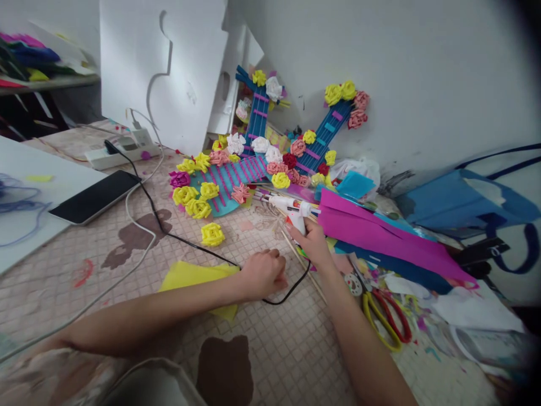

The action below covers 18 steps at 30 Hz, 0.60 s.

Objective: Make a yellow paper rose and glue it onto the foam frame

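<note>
In my right hand is a white glue gun, its nozzle pointing left over the craft pile. My left hand is curled closed, low over the table; whatever its fingers hold, if anything, is hidden. Beneath my left forearm lies a sheet of yellow paper. A loose yellow paper flower rests beyond it. Farther back, a teal, purple-striped craft piece is edged with yellow, pink and white paper flowers. Two blue striped pieces with flowers, one on the left and one on the right, lean behind it.
A black cord crosses the table. At left are a phone and a power strip. Magenta paper, scissors and scraps crowd the right. White boards stand at the back.
</note>
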Tool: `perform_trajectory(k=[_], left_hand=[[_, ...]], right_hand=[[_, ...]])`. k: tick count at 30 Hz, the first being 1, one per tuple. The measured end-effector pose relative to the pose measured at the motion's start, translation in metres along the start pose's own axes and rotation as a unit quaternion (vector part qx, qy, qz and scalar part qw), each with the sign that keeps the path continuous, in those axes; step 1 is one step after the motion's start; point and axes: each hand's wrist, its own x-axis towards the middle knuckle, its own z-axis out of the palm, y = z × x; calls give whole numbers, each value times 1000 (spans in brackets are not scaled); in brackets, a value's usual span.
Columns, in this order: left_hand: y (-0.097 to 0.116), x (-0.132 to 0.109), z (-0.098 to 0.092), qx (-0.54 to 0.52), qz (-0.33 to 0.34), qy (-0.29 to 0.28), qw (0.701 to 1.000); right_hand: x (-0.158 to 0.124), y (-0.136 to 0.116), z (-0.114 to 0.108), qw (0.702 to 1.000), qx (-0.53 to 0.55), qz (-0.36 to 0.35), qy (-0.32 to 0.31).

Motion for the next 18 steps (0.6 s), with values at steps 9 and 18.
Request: perform_trajectory(k=[9, 18], left_hand=[[-4, 2, 6, -49, -9, 11, 999], [-33, -4, -29, -188, -23, 106, 976]], right_hand=[[0, 3, 0, 1000, 1, 3, -2], [-1, 3, 1, 1000, 3, -3, -7]])
